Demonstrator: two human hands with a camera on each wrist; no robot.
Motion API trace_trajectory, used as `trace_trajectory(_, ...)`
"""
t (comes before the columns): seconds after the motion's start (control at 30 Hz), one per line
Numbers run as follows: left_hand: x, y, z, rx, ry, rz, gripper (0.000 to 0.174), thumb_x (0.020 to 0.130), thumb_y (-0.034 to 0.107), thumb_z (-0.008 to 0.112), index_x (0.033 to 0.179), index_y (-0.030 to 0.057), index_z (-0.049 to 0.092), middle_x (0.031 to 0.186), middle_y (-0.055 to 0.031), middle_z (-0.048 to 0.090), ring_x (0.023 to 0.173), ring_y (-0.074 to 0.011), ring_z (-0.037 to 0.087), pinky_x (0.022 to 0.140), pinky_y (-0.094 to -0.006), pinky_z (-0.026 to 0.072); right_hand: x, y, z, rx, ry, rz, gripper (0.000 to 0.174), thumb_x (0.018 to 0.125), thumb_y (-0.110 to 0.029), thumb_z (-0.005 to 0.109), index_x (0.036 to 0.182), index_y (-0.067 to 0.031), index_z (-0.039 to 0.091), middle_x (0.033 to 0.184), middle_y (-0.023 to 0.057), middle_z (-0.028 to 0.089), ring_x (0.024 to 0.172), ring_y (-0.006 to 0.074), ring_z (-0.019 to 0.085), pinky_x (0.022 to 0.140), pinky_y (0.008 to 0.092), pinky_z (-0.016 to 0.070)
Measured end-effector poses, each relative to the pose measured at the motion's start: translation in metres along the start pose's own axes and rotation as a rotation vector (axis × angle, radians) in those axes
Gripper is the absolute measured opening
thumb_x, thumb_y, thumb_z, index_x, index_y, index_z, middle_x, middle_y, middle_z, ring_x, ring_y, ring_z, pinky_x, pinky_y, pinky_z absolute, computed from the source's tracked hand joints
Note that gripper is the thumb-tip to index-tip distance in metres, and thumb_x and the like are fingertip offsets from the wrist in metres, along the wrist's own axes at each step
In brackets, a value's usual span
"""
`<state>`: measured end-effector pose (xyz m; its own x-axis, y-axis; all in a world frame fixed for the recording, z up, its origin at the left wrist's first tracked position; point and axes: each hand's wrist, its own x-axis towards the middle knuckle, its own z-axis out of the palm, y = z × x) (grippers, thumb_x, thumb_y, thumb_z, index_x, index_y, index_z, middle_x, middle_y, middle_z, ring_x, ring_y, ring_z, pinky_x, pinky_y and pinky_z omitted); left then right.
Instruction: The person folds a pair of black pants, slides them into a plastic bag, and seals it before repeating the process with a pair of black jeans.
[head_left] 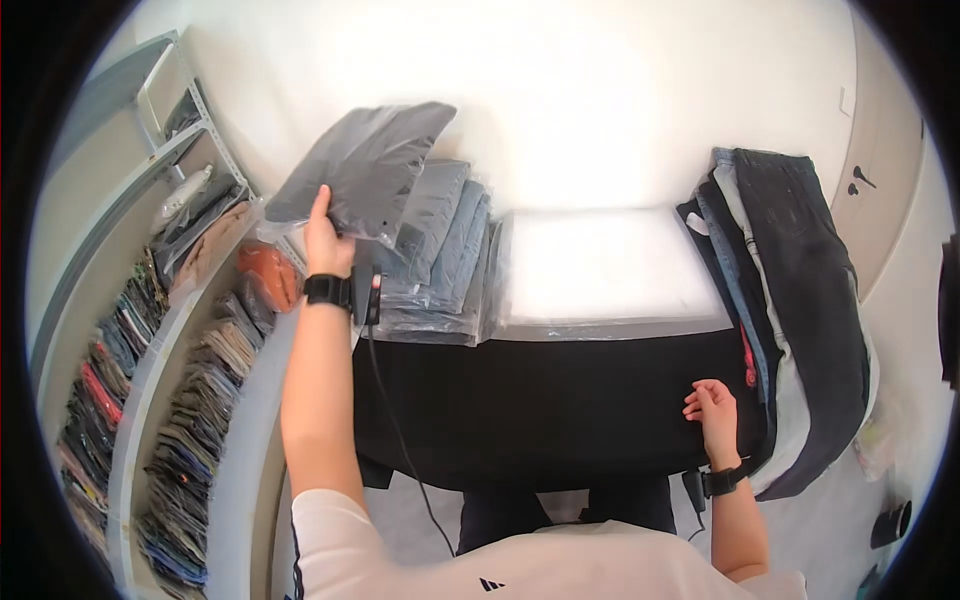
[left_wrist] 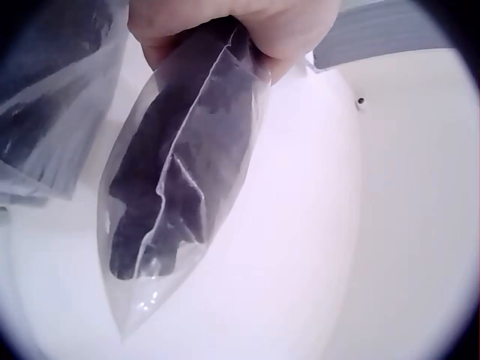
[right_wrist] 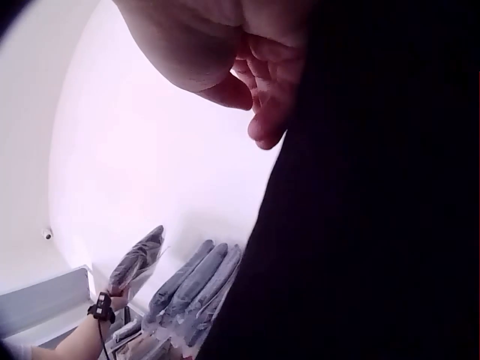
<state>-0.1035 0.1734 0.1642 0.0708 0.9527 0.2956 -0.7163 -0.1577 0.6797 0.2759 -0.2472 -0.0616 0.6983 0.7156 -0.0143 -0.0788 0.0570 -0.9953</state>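
Observation:
My left hand (head_left: pixel 326 238) grips a dark folded garment sealed in a clear plastic bag (head_left: pixel 365 165), held up above the left end of the table. In the left wrist view the bagged garment (left_wrist: pixel 180 172) hangs down from my fingers (left_wrist: pixel 225 26). Under it lies a stack of bagged jeans (head_left: pixel 440 255). My right hand (head_left: pixel 712 410) rests on the black table top (head_left: pixel 540 400) near its right front corner, fingers loosely curled and holding nothing. The right wrist view shows those fingers (right_wrist: pixel 259 82) against the dark cloth.
A pile of clear plastic bags (head_left: pixel 605 265) lies at the table's middle back. Loose jeans (head_left: pixel 790 290) are heaped over the right end. Shelves (head_left: pixel 150 330) full of folded clothes stand at the left. A door (head_left: pixel 885 170) is at the right.

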Motion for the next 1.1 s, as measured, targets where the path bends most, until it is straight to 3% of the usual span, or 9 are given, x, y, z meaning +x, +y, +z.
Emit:
trace_trajectory(0.13,0.045,-0.040,-0.032,0.181,0.299,-0.067,0.027,0.085,0.014,0.067,0.105,-0.0007,0.058,0.103,-0.0123,0.063,0.095,-0.0255,0.061,0.081,-0.0445,0.0518,-0.005,0.007,0.007,-0.164,0.047,-0.124,0.010,0.093,-0.005,0.048,0.096,-0.0009,0.057,0.073,0.0045,0.059,0.056,0.0079,0.055,0.050,0.0197,0.0446)
trace_trajectory(0.6,0.051,-0.061,-0.022,0.259,0.232,-0.069,0.053,0.081,0.018,0.073,0.118,-0.0107,0.048,0.115,-0.0195,0.057,0.098,-0.0298,0.060,0.081,-0.0441,0.0514,-0.008,0.003,0.010,-0.218,0.091,-0.161,0.011,0.093,-0.004,0.048,0.096,-0.0012,0.058,0.072,0.0023,0.058,0.056,0.0061,0.054,0.050,0.0188,0.0421)
trace_trajectory(0.73,0.027,-0.043,0.001,0.463,0.546,0.169,0.087,0.077,0.036,0.075,0.128,-0.0187,0.031,0.134,-0.0298,0.040,0.122,-0.0361,0.044,0.101,-0.0487,0.0351,-0.008,0.003,0.011,-0.211,0.081,-0.164,0.011,0.093,-0.004,0.048,0.097,-0.0013,0.058,0.072,0.0022,0.059,0.056,0.0060,0.054,0.051,0.0187,0.0421)
trace_trajectory(0.8,0.010,-0.043,0.007,1.250,1.067,0.767,0.079,0.082,0.038,0.066,0.135,-0.0108,0.032,0.140,-0.0318,0.033,0.131,-0.0361,0.033,0.107,-0.0530,0.0231,-0.008,0.003,0.010,-0.240,0.089,-0.171,0.011,0.093,-0.004,0.048,0.097,-0.0014,0.059,0.071,0.0021,0.059,0.056,0.0059,0.054,0.051,0.0187,0.0420)
trace_trajectory(0.83,0.000,-0.043,0.008,1.250,1.069,0.768,0.079,0.082,0.038,0.066,0.135,-0.0108,0.032,0.140,-0.0318,0.033,0.131,-0.0361,0.033,0.107,-0.0530,0.0231,-0.008,0.003,0.010,-0.240,0.086,-0.172,0.011,0.093,-0.004,0.048,0.097,-0.0014,0.059,0.071,0.0021,0.059,0.056,0.0059,0.054,0.051,0.0187,0.0420)
trace_trajectory(0.9,-0.016,-0.043,0.007,1.862,0.452,0.880,0.068,0.085,0.040,0.058,0.138,0.0031,0.038,0.145,-0.0246,0.030,0.137,-0.0340,0.024,0.108,-0.0577,0.0165,-0.008,0.004,0.010,-0.205,0.073,-0.168,0.011,0.093,-0.004,0.049,0.096,-0.0012,0.059,0.071,0.0020,0.059,0.056,0.0059,0.054,0.051,0.0188,0.0419)
trace_trajectory(0.93,-0.017,-0.042,0.005,1.864,0.454,0.879,0.068,0.085,0.040,0.058,0.138,0.0031,0.038,0.145,-0.0246,0.030,0.137,-0.0340,0.024,0.108,-0.0577,0.0165,-0.008,0.003,0.010,-0.206,0.070,-0.167,0.011,0.093,-0.004,0.049,0.096,-0.0012,0.059,0.071,0.0020,0.059,0.056,0.0059,0.054,0.051,0.0188,0.0419)
trace_trajectory(1.0,-0.018,-0.040,0.003,1.969,0.159,0.456,0.055,0.088,0.037,0.056,0.136,0.0128,0.045,0.148,-0.0158,0.030,0.138,-0.0326,0.022,0.107,-0.0612,0.0160,-0.008,0.002,0.009,-0.226,0.063,-0.181,0.011,0.093,-0.004,0.049,0.096,-0.0011,0.059,0.071,0.0020,0.059,0.057,0.0058,0.054,0.051,0.0188,0.0418)
trace_trajectory(1.1,-0.022,-0.040,0.005,1.982,0.119,0.264,0.055,0.089,0.037,0.053,0.136,0.0097,0.044,0.148,-0.0141,0.032,0.137,-0.0336,0.025,0.107,-0.0607,0.0153,-0.009,0.002,0.009,-0.213,0.055,-0.182,0.011,0.093,-0.004,0.049,0.096,-0.0012,0.059,0.072,0.0023,0.059,0.057,0.0058,0.055,0.051,0.0187,0.0417)
